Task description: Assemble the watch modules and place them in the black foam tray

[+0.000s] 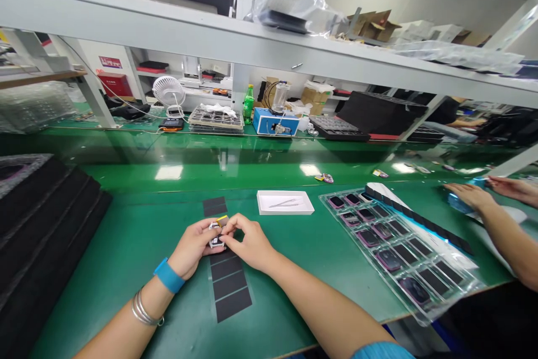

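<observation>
My left hand (196, 242), with a blue band at its wrist, is closed around a small white-framed electronic device (216, 236). A yellow-edged flat part (222, 220), like a small battery, stands out from the device's upper side. My right hand (247, 238) meets it from the right, thumb and fingertips pinched at the device; whatever tiny piece they may grip is hidden. Under both hands lies a strip of black rectangular stickers (231, 283) on a clear backing. Tweezers (283, 203) rest in a white box lid (286, 210) beyond my right hand.
A clear plastic tray (357, 241) of dark-faced watch-like units is at right, beside a long black strip (420, 219). A co-worker's hands (474, 196) work at far right. Black foam (46, 252) is stacked at left. Small assemblies (325, 178) lie on the green belt (252, 171) ahead.
</observation>
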